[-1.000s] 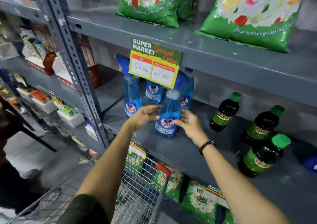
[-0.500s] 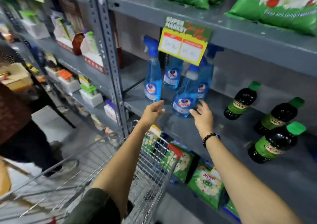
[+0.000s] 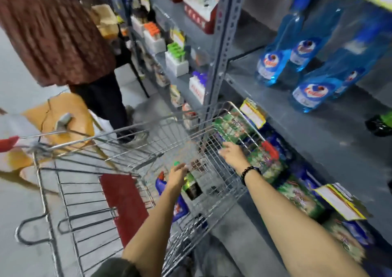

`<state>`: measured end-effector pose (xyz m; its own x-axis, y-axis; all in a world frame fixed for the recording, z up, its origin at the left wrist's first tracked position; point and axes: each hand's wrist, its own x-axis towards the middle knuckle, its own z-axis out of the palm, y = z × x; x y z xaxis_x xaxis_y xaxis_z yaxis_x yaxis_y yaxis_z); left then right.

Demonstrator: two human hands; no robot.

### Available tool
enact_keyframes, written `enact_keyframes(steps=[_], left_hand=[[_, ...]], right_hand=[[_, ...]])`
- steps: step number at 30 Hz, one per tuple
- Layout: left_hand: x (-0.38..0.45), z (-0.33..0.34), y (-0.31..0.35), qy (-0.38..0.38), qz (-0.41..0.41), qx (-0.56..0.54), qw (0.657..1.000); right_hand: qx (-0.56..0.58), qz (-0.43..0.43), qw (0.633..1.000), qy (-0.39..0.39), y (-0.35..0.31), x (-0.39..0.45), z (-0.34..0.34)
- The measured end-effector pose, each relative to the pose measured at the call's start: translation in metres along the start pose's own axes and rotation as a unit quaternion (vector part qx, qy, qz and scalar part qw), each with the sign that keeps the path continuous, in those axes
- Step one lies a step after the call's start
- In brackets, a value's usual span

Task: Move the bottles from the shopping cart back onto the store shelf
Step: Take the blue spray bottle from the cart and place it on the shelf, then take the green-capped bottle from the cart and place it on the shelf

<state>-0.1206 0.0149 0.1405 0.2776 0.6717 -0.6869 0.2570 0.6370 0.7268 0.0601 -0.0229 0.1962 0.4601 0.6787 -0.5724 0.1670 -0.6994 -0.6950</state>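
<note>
The wire shopping cart (image 3: 131,147) fills the lower middle of the view. A dark bottle with a green cap (image 3: 192,183) lies inside it, beside a blue bottle (image 3: 180,204). My left hand (image 3: 178,176) is down in the cart, fingers spread just over the dark bottle, holding nothing. Over the cart's right rim my right hand (image 3: 232,156) hovers open, a black bead bracelet on its wrist. Several blue spray bottles (image 3: 309,92) stand on the grey shelf (image 3: 331,141) at the upper right. The picture is blurred by motion.
A person in a brown top (image 3: 53,33) stands close at the upper left, beside the cart's far end. The grey shelf post (image 3: 220,52) rises right behind the cart. Green packets (image 3: 265,162) fill the lower shelf. A dark bottle (image 3: 379,124) lies at the right edge.
Both hands have left the blue spray bottle on the shelf and dropped down to the cart. My view has swung down and left, and the person in brown is now near.
</note>
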Motion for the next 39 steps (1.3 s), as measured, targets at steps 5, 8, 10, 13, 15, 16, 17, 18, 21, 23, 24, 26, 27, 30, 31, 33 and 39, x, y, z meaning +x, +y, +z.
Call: enact_keyframes(steps=[5,8,10,13,15,16,17,18,21,23,24,26,27,30,31,33,39], left_hand=[[0.037,-0.023,-0.080,0.089,-0.132,-0.090,0.983],[0.064,-0.016,-0.122,0.115,-0.194,-0.154,0.962],[0.082,-0.007,-0.139,0.134,-0.208,-0.168,0.954],[0.104,0.006,-0.152,0.142,-0.216,-0.156,0.954],[0.113,0.016,-0.154,0.135,-0.200,-0.138,0.961],[0.116,0.021,-0.153,0.130,-0.185,-0.142,0.964],[0.119,0.025,-0.152,0.129,-0.170,-0.153,0.965],[0.122,0.029,-0.150,0.133,-0.162,-0.166,0.964],[0.131,0.034,-0.148,0.169,-0.184,-0.190,0.949],[0.134,0.036,-0.147,0.163,-0.186,-0.188,0.951],[0.135,0.038,-0.146,0.156,-0.180,-0.187,0.953],[0.136,0.039,-0.143,0.155,-0.171,-0.192,0.954],[0.137,0.038,-0.144,0.151,-0.168,-0.207,0.952],[0.137,0.038,-0.149,0.115,-0.171,-0.272,0.940],[0.137,0.038,-0.149,0.110,-0.175,-0.289,0.935],[0.137,0.037,-0.148,0.108,-0.177,-0.298,0.932],[0.127,0.018,-0.140,0.019,-0.158,-0.271,0.949]], right_hand=[[-0.050,0.108,0.987,-0.106,0.041,0.062,0.060],[-0.061,0.132,0.976,-0.162,0.071,0.097,0.094],[-0.075,0.140,0.971,-0.181,0.086,0.116,0.115],[-0.072,0.156,0.967,-0.191,0.104,0.140,0.137],[-0.078,0.154,0.965,-0.199,0.113,0.149,0.145],[-0.086,0.152,0.964,-0.202,0.117,0.152,0.147],[-0.092,0.150,0.962,-0.207,0.120,0.155,0.149],[-0.097,0.149,0.961,-0.213,0.121,0.157,0.151],[-0.095,0.151,0.959,-0.221,0.122,0.163,0.154],[-0.108,0.140,0.962,-0.210,0.120,0.168,0.152],[-0.115,0.135,0.963,-0.205,0.119,0.171,0.151],[-0.118,0.129,0.963,-0.205,0.116,0.178,0.148],[-0.119,0.127,0.962,-0.208,0.117,0.181,0.147],[-0.132,0.124,0.957,-0.226,0.122,0.185,0.145],[-0.134,0.120,0.956,-0.230,0.124,0.185,0.145],[-0.118,0.116,0.959,-0.232,0.127,0.185,0.144],[0.013,0.195,0.948,-0.251,0.120,0.172,0.124]])
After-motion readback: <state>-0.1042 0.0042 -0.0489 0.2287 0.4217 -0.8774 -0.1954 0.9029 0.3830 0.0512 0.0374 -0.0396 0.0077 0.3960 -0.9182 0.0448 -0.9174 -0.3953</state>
